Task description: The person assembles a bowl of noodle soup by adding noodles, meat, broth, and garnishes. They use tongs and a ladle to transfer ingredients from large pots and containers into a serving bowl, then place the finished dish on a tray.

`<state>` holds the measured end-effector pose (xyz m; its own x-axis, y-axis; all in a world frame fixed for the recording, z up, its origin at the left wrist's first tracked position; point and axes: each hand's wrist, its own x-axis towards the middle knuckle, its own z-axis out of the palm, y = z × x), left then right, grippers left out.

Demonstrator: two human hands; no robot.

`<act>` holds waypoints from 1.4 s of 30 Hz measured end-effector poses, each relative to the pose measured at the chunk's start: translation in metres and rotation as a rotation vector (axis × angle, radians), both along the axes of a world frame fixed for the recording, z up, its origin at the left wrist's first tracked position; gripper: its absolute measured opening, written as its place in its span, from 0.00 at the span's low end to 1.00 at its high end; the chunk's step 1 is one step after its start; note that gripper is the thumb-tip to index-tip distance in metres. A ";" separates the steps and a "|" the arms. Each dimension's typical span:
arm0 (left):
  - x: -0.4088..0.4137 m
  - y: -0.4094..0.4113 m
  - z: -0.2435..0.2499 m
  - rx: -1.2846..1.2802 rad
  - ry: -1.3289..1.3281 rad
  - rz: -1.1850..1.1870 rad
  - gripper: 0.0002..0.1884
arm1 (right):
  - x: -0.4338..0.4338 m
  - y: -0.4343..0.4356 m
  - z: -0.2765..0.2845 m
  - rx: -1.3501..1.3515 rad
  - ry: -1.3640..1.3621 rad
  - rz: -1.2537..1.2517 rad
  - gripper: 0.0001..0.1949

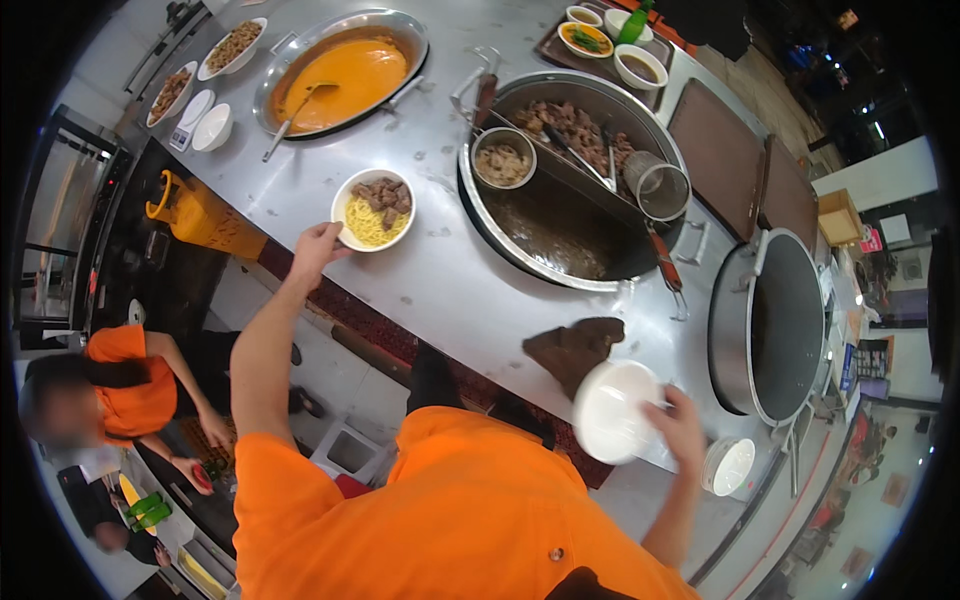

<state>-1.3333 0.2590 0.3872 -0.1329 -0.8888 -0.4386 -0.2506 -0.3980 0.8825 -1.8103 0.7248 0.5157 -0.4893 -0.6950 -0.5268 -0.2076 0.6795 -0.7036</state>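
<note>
My left hand (319, 253) grips the rim of a white bowl (339, 196) at the counter's near edge. Yellow noodles (369, 223) and chunks of brown meat (388, 196) fill it side by side. On the other side, my right hand (675, 427) holds a second white bowl (615, 412) by its edge, slightly blurred. No food shows in that one. A crumpled brown cloth (571, 349) lies just beyond it. Close to my right wrist stands a stack of white bowls (729, 466).
A divided pot (555, 247) of broth and meat holds strainers and tongs. Left of it sits a pan (420, 45) of orange sauce with a ladle (289, 124). A deep pot (784, 330) stands right. Below left are a gas cylinder (199, 214) and a co-worker in orange (139, 382).
</note>
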 end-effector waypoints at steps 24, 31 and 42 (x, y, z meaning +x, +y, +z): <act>-0.074 0.119 -0.020 -0.051 0.079 -0.337 0.17 | -0.040 -0.382 0.052 -0.132 0.791 0.308 0.17; -0.083 0.112 -0.025 0.194 0.272 -0.243 0.16 | -0.151 -0.427 -0.037 0.313 0.875 0.482 0.16; -0.077 0.121 -0.013 0.162 0.315 -0.213 0.15 | -0.182 -0.448 -0.146 0.206 0.897 0.748 0.24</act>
